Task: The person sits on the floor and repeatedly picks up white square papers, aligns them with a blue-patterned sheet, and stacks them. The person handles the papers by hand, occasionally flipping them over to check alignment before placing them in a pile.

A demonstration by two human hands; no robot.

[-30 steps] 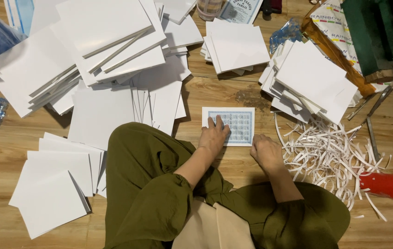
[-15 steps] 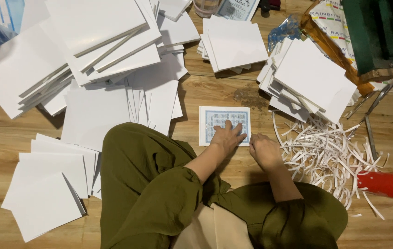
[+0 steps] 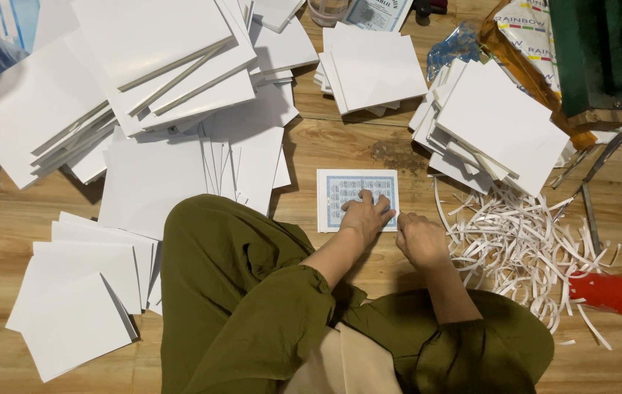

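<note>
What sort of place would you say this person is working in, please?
Probably a home or small workshop floor used for paper or card craft. White boards lie stacked on the wood floor, cut paper strips are piled beside the right hand, and the left hand presses a printed card.

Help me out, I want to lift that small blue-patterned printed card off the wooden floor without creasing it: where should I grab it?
The small blue-patterned printed card lies flat, with the left hand pressing on its lower right part and the right hand just off its right edge. Probably best to pinch the bare left edge from the left side, sliding a fingertip under, since that side is uncovered.
</note>
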